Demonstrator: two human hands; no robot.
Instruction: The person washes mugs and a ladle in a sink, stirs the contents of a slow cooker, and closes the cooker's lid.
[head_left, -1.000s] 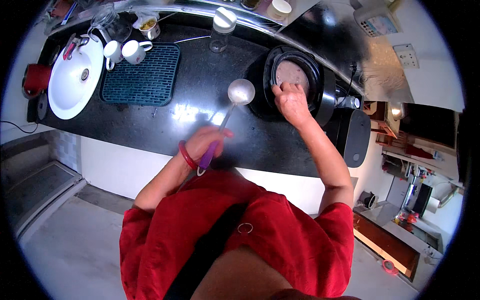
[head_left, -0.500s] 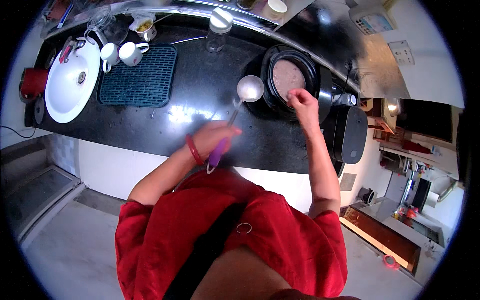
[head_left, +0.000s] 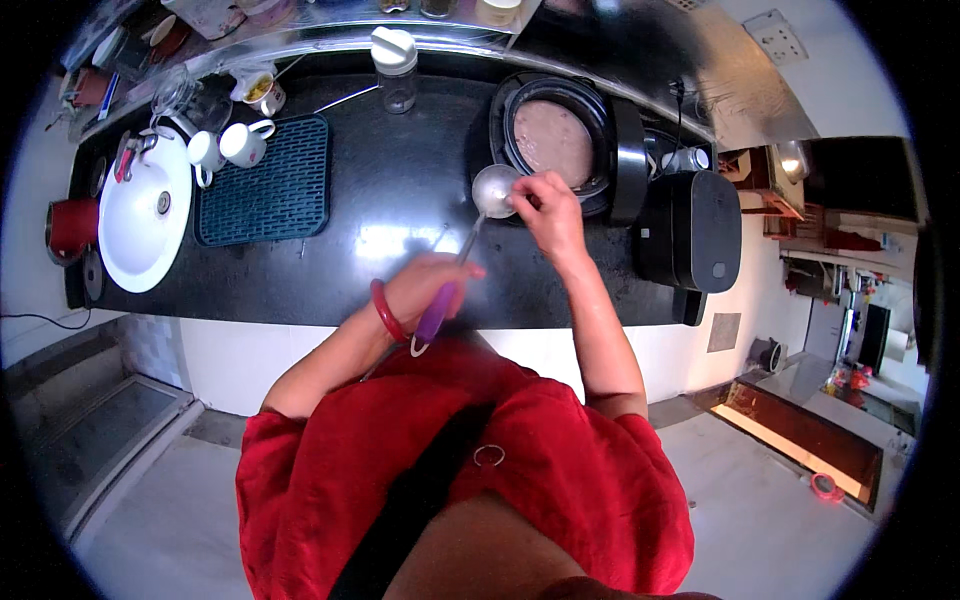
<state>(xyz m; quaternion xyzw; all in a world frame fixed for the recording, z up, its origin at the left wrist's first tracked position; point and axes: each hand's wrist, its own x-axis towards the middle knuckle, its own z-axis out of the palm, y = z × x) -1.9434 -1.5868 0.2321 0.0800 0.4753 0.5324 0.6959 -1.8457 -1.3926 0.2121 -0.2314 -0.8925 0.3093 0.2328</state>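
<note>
My left hand [head_left: 418,288], with a red bangle at the wrist, is closed round the purple handle of a ladle [head_left: 493,188]. The ladle's metal bowl is held out over the dark counter, close to the near left rim of an open black cooker [head_left: 505,135]. Inside the cooker is a thick pinkish-brown porridge [head_left: 551,142]. My right hand [head_left: 550,218] is at the right edge of the ladle's bowl, thumb and fingers pinched together. Whatever is between those fingertips is too small to tell.
A dark ridged drying mat [head_left: 265,185] lies left of the middle, with white mugs [head_left: 243,143] at its far edge. Further left is a white sink [head_left: 147,220]. A clear jar with a white lid [head_left: 396,70] stands at the back. Right of the cooker sits a black rounded appliance [head_left: 690,235].
My right hand has moved left from the cooker's near rim to the ladle's bowl. My left hand keeps its grip on the ladle. The whole view has shifted slightly.
</note>
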